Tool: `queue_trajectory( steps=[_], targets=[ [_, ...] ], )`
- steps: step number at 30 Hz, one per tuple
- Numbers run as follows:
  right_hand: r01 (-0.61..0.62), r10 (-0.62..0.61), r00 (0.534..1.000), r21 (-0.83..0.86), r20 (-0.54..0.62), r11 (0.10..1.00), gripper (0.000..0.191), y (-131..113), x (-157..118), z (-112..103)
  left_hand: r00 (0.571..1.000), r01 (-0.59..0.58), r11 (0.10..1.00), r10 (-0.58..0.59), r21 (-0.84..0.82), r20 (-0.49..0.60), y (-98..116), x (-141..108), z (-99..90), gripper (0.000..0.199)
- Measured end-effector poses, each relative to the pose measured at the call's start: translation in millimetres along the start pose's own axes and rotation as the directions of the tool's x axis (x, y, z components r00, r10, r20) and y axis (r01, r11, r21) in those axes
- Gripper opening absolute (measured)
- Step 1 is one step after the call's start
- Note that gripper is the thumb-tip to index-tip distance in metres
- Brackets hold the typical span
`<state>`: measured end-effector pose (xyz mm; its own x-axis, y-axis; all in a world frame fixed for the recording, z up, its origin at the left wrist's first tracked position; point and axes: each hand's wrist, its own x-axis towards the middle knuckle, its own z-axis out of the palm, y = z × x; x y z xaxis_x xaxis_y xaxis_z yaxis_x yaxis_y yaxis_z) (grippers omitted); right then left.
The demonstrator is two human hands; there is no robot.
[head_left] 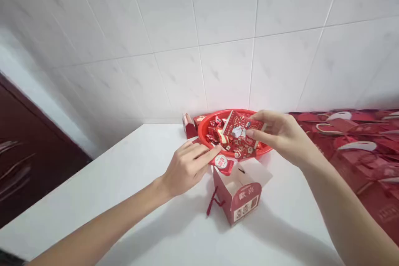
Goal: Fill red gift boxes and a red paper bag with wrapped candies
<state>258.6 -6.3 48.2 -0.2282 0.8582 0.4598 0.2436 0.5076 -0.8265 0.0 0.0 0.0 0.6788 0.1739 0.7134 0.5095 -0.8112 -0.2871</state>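
Observation:
My right hand (274, 135) is closed on a flat red candy packet (238, 129) with a white figure printed on it, held over the red plastic basket (204, 131). Between the fingertips of my left hand (191, 164) is a small red wrapped candy (222, 163) with a round white label, just above the back of an open red gift box (238, 195). The box stands upright with its lid flaps spread; a dark red cord (212, 203) hangs at its left side. Wrapped sweets (215, 129) fill the basket.
The white table (140, 166) runs along a tiled wall (174, 75). Behind the basket's left side stands another red box (188, 126). Many red bags or boxes with pale handles (358, 145) are heaped at the right. A dark brown surface (37, 145) lies beyond the table's left edge.

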Motion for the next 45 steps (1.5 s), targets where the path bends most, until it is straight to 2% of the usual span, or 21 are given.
queue_trajectory(
  steps=[6,15,19,25,29,35,41,45],
  targets=[
    [-0.01,0.029,0.997,-0.24,0.075,0.971,0.012,1,-4,10,0.999,0.021,1.0,-0.022,-0.021,-0.047,-1,-7,0.7,0.03],
    [-0.02,0.069,0.982,-0.269,0.175,0.963,0.011,1,-7,11,0.992,0.025,0.999,-0.028,-0.024,-0.125,1,-8,5.0,0.03],
    [-0.002,0.059,0.983,-0.312,0.172,0.95,0.013,2,-7,12,0.991,0.029,0.999,-0.032,-0.025,-0.129,1,-10,6.1,0.031],
    [0.003,0.044,0.981,-0.245,0.187,0.969,0.016,-2,-9,13,0.993,0.047,0.999,-0.05,-0.028,-0.109,0,-14,5.6,0.036],
    [0.0,0.052,0.975,-0.236,0.214,0.972,0.017,-3,-11,13,0.989,0.055,0.998,-0.058,-0.022,-0.133,0,-15,4.3,0.037],
    [-0.001,0.09,0.927,-0.238,0.363,0.971,0.019,-6,-12,14,0.985,0.066,0.998,-0.068,-0.023,-0.16,4,-12,1.3,0.039],
    [-0.076,0.095,0.867,-0.059,0.489,0.995,0.022,-1,-14,35,0.983,0.088,0.995,-0.093,-0.038,-0.16,6,-10,0.5,0.035],
    [-0.127,0.1,0.879,0.028,0.467,0.992,0.026,3,-14,47,0.979,0.116,0.99,-0.127,-0.081,-0.157,8,-10,-0.4,0.041]
  ],
)
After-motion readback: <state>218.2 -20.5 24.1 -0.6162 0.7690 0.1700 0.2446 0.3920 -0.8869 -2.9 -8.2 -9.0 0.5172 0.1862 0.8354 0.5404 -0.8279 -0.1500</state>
